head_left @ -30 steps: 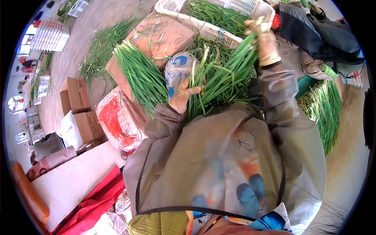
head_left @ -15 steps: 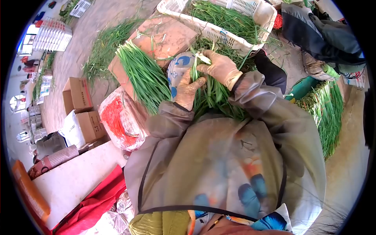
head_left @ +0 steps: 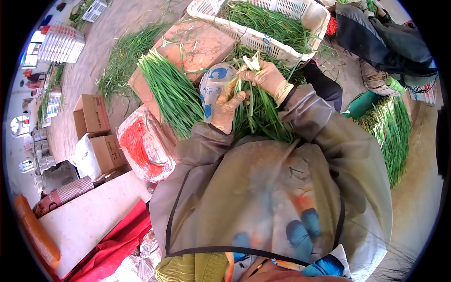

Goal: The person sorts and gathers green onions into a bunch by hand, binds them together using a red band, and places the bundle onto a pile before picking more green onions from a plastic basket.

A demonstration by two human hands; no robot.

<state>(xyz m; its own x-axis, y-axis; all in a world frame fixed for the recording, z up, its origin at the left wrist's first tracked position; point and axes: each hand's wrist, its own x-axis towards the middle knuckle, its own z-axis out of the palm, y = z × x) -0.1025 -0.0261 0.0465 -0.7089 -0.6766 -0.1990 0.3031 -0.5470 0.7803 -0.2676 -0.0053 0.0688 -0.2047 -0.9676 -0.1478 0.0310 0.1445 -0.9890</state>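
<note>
My right hand (head_left: 270,82), in a tan glove, closes around the pale stem ends of some garlic chives (head_left: 252,63), which point up and away from me. My left hand (head_left: 226,107), gloved too, sits just left of it with thumb and fingers closed on a few stems of the same chives. Loose chive leaves (head_left: 263,117) hang below both hands onto my lap. To the left, a large pile of chives (head_left: 169,91) lies on a reddish board (head_left: 209,40), white ends facing away. A blue-patterned sleeve or cloth (head_left: 213,84) shows behind my left hand.
A white plastic crate (head_left: 244,35) holding more greens stands ahead. Red ties (head_left: 140,145) lie on a wrapped bundle at left, near cardboard boxes (head_left: 101,136). At right are stacked chives (head_left: 392,136) and another person's dark clothing (head_left: 380,42). Leaf scraps (head_left: 124,61) litter the floor.
My right hand has turned slightly, so the white stem ends now stand more upright above it. My left hand has shifted a little up along the stems.
</note>
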